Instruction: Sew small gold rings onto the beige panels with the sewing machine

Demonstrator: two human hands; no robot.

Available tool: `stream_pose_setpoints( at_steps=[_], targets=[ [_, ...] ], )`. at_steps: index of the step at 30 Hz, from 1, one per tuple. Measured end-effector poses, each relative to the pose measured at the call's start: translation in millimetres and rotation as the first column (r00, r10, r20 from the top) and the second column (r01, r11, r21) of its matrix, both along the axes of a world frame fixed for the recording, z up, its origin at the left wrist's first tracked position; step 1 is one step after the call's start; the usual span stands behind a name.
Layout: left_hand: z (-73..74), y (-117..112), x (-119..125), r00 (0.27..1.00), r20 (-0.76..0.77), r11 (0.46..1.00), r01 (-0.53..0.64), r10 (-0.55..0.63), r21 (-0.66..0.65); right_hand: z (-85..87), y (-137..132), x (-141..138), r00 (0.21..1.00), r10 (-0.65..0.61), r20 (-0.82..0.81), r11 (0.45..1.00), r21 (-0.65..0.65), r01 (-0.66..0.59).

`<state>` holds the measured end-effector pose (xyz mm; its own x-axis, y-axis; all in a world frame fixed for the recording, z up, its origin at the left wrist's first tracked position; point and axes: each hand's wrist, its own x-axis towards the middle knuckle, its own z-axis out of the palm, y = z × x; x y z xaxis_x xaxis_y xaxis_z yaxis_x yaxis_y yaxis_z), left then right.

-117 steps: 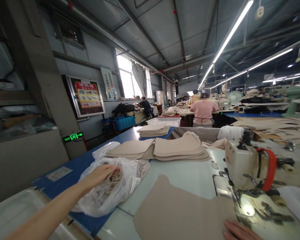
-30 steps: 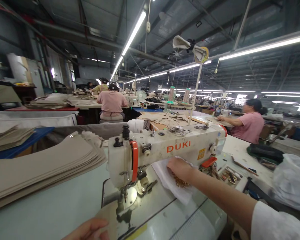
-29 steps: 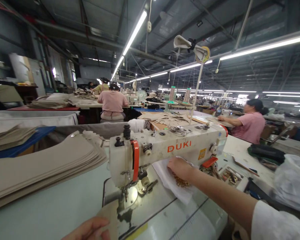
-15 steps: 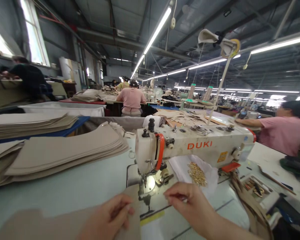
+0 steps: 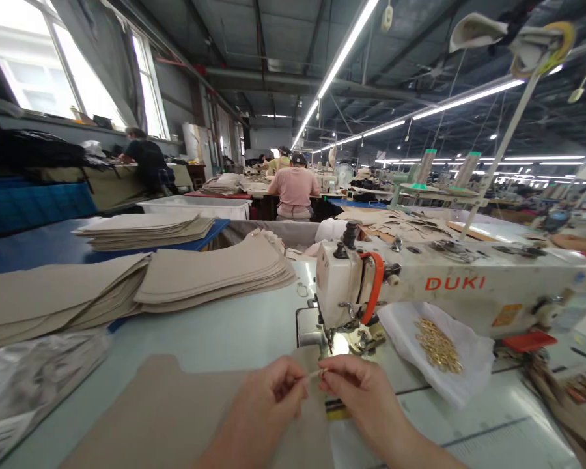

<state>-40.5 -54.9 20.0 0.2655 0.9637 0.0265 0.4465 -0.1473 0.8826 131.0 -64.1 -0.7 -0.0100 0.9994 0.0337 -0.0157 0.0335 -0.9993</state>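
Note:
My left hand (image 5: 268, 404) and my right hand (image 5: 359, 397) meet just in front of the needle of the white DUKI sewing machine (image 5: 449, 286). Both hands are closed in a pinch on a small thin piece (image 5: 315, 374) held between their fingertips; it is too small to name. Under my hands lies a beige cut fabric piece (image 5: 166, 417) on the pale green table (image 5: 224, 332). A white cloth (image 5: 463, 371) to the right carries a heap of small gold metal parts (image 5: 437, 345).
Stacks of beige cut pieces (image 5: 209, 273) lie at the left and back of the table. A clear plastic bag (image 5: 24, 378) sits at the near left. Thread cones (image 5: 424, 169) stand behind the machine. A person in pink (image 5: 293, 192) sits further back.
My right hand left the gold parts on the white cloth and came to the needle area. Both hands now pinch a small piece together. My view turned left.

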Motion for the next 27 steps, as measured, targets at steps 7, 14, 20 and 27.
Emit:
stream_pose_setpoints(
  at_steps=[7, 14, 20, 27],
  targets=[
    [2.1, -1, 4, 0.998, -0.055, 0.999, -0.020, 0.023, 0.047, -3.4, 5, -2, 0.999, -0.045, -0.023, 0.998, -0.043, 0.044],
    [2.5, 0, 6, 0.994, -0.086, 0.996, -0.064, 0.069, 0.067, -2.6, -1, -5, 0.998, 0.002, -0.060, 1.000, -0.022, -0.004],
    [-0.2, -2, 9, 0.997, -0.077, 0.998, -0.007, 0.012, 0.064, -6.0, -3, -6, 0.995, -0.032, 0.094, 0.993, 0.114, 0.022],
    [-10.2, 5, 3, 0.984, 0.164, 0.990, 0.087, -0.068, -0.112, 0.1, -7, -1, 0.993, 0.112, 0.045, 0.991, 0.067, -0.115]
  ],
)
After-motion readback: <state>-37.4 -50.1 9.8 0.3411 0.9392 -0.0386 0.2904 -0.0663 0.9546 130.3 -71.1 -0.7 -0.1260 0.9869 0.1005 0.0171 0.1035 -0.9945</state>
